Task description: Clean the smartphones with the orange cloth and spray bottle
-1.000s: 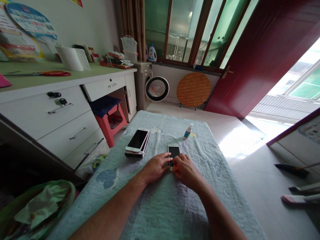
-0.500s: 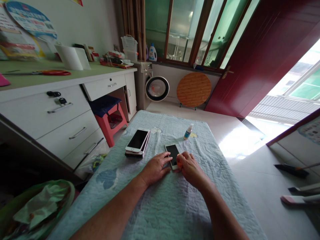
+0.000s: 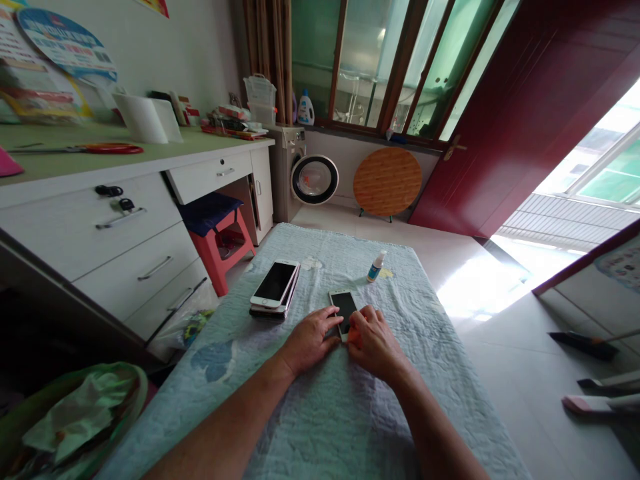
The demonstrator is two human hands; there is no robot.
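Note:
A white smartphone [image 3: 343, 308] with a dark screen lies face up on the quilted cloth, between my two hands. My left hand [image 3: 313, 337] holds it steady, with fingers on its left side and the thumb by its lower edge. Bent over the lower right part of the phone, my right hand [image 3: 373, 337] is closed on a small orange thing [image 3: 354, 328], mostly hidden by the fingers. Left of the hands rests a stack of phones [image 3: 275, 287], a white one on top. Beyond the phone stands a small spray bottle [image 3: 376, 267] with a white cap and blue label.
The light blue quilted cloth [image 3: 310, 427] covers the surface before me. To the left are a white drawer desk [image 3: 135, 247], a red stool [image 3: 215, 263] and a green bin [image 3: 143, 387]. A washing machine [image 3: 287, 160] with its door open and a round wooden board [image 3: 387, 181] stand behind.
My right hand has shifted slightly left and down along the phone, with the orange thing still in its fingers. My left hand stays at the phone's left side.

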